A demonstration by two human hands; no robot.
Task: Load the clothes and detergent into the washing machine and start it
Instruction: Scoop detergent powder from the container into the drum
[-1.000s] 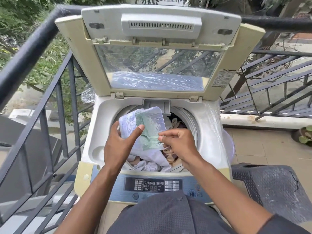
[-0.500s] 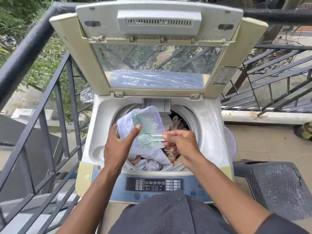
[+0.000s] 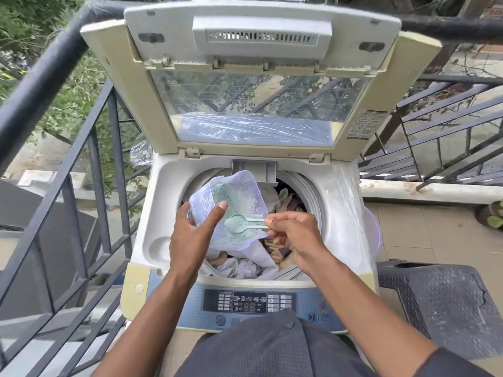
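A top-loading washing machine (image 3: 337, 213) stands in front of me with its lid (image 3: 255, 85) raised. Its drum holds white, beige and dark clothes (image 3: 255, 261). My left hand (image 3: 192, 235) grips a translucent detergent container (image 3: 245, 197), tilted over the drum with its open side toward me. My right hand (image 3: 292, 235) pinches the handle of a small pale green scoop (image 3: 241, 224), whose bowl carries white powder and sits at the container's mouth. The control panel (image 3: 250, 303) shows a lit display.
A dark metal railing (image 3: 89, 170) runs close along the left and behind the machine. A dark plastic stool (image 3: 441, 300) stands at the right on the tiled floor. A potted plant (image 3: 492, 217) sits at the far right. Clear plastic wrap covers the machine's right side.
My right hand has drawn the green scoop out of the container, now with powder in its bowl. The view has moved closer to the machine.
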